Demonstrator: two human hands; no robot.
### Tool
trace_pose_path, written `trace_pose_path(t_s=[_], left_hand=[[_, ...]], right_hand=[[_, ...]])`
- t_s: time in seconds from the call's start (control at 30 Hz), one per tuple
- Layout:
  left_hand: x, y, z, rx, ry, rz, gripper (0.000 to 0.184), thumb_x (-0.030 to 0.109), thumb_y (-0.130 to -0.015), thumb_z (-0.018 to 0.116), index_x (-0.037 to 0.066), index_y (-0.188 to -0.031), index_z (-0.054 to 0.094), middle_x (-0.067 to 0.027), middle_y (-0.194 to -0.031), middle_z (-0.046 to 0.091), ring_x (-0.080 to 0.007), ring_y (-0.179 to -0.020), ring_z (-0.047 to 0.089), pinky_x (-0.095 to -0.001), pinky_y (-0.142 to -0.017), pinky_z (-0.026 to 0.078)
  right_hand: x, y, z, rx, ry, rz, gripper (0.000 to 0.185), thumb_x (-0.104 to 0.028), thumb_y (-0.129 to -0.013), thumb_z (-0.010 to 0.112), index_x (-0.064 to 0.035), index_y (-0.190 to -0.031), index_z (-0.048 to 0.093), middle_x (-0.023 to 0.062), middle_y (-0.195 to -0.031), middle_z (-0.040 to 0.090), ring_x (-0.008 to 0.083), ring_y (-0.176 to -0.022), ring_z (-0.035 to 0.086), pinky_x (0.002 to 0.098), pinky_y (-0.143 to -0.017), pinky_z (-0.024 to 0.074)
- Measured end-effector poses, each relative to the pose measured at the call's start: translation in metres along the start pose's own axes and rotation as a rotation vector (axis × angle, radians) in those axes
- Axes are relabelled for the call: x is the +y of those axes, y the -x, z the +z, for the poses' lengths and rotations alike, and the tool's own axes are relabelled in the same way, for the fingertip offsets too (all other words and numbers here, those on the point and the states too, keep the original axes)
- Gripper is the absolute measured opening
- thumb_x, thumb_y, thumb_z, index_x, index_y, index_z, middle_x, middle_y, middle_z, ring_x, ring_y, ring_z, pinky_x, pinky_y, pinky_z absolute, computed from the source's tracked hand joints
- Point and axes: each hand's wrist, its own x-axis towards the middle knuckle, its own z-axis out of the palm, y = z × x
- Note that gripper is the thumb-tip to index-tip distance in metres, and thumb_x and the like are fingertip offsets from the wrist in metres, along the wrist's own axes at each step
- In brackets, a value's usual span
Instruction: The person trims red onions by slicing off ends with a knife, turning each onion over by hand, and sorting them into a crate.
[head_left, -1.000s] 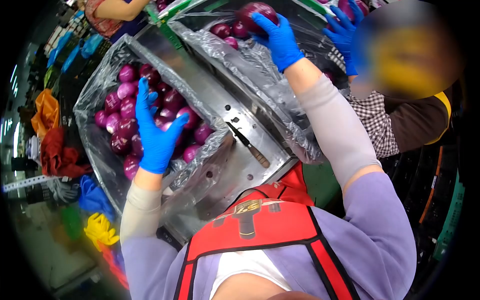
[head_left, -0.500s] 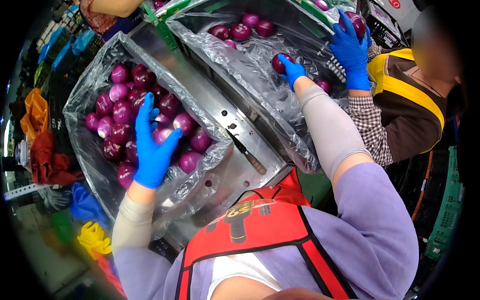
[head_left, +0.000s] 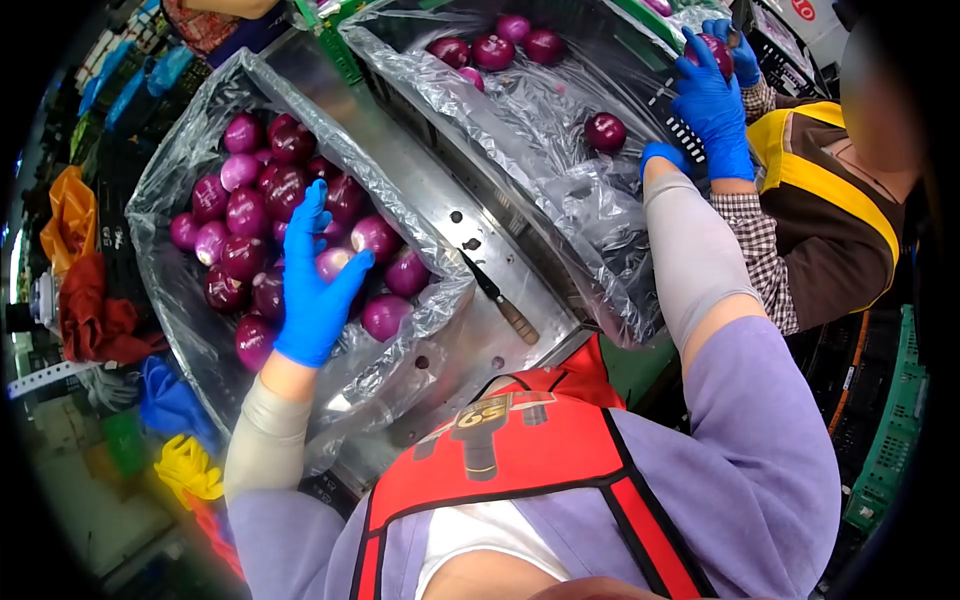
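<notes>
My left hand point(head_left: 318, 295), in a blue glove, is held over the left crate with its thumb spread from its fingers and nothing in its grasp. Below and around it lie several peeled red onions point(head_left: 246, 212) inside a clear plastic liner point(head_left: 395, 195). My right hand point(head_left: 664, 157), also blue-gloved, is low at the right side of the other lined crate; its fingers are mostly hidden, so any hold is unclear. A single red onion point(head_left: 605, 132) rests on that crate's liner point(head_left: 545, 150), left of my right hand and apart from it.
Between the crates is a metal surface point(head_left: 430, 180) with a wooden-handled knife point(head_left: 515, 318) lying on it. Several onions point(head_left: 493, 52) sit at the right crate's far end. At right, a co-worker's gloved hands point(head_left: 715, 110) hold an onion point(head_left: 708, 55). Yellow gloves point(head_left: 188, 468) hang at left.
My right hand has let go of the onion, which now sits on the liner, and has moved right. My left hand stays nearly in place. The view has shifted slightly.
</notes>
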Motion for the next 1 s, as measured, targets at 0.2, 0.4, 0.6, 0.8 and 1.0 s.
trace_pose_path(t_s=[0.2, 0.4, 0.6, 0.8, 1.0], left_hand=[[0.003, 0.000, -0.003, -0.027, -0.059, -0.046, 0.074, 0.005, -0.076, 0.067, 0.008, -0.142, 0.034, -0.0047, -0.149, 0.033, -0.0196, -0.118, 0.044, -0.0344, -0.102, 0.034], [0.000, 0.000, -0.001, -0.032, -0.056, -0.064, 0.074, 0.007, -0.076, 0.067, 0.008, -0.142, 0.034, -0.0036, -0.149, 0.033, -0.0199, -0.117, 0.044, -0.0352, -0.102, 0.034], [-0.007, 0.000, 0.001, -0.013, -0.025, -0.023, 0.078, 0.008, -0.075, 0.071, 0.011, -0.143, 0.033, -0.0037, -0.143, 0.038, -0.0200, -0.115, 0.045, -0.0336, -0.097, 0.037], [-0.004, 0.001, 0.002, -0.027, -0.039, -0.023, 0.077, 0.009, -0.077, 0.070, 0.012, -0.144, 0.032, -0.0047, -0.147, 0.035, -0.0214, -0.119, 0.044, -0.0372, -0.102, 0.036], [0.020, -0.001, 0.005, 0.024, 0.156, -0.050, 0.078, 0.010, -0.077, 0.071, 0.010, -0.144, 0.031, -0.0056, -0.148, 0.033, -0.0238, -0.119, 0.046, -0.0358, -0.097, 0.041]], right_hand=[[0.001, -0.014, 0.015, -0.238, 0.105, 0.088, 0.036, -0.026, -0.088, 0.051, -0.0133, -0.120, 0.060, 0.0133, -0.126, 0.056, 0.0300, -0.116, 0.054, 0.0427, -0.096, 0.0427], [-0.005, 0.009, 0.000, 0.026, -0.418, 0.198, 0.039, -0.023, -0.086, 0.052, -0.0143, -0.123, 0.057, 0.0146, -0.130, 0.052, 0.0302, -0.120, 0.050, 0.0399, -0.098, 0.0405], [-0.051, 0.047, -0.065, 0.448, -0.663, -0.287, 0.053, -0.025, -0.071, 0.067, -0.0136, -0.122, 0.056, 0.0204, -0.127, 0.050, 0.0355, -0.113, 0.053, 0.0412, -0.097, 0.0433], [-0.088, 0.083, -0.105, 0.088, -0.830, -0.984, 0.059, -0.025, -0.067, 0.074, -0.0118, -0.122, 0.058, 0.0188, -0.117, 0.058, 0.0297, -0.109, 0.057, 0.0374, -0.091, 0.0482], [-0.094, 0.244, -0.161, -1.178, -1.644, -0.945, 0.053, -0.025, -0.088, 0.057, -0.0117, -0.137, 0.042, 0.0039, -0.135, 0.048, 0.0179, -0.111, 0.056, 0.0357, -0.082, 0.0545]])
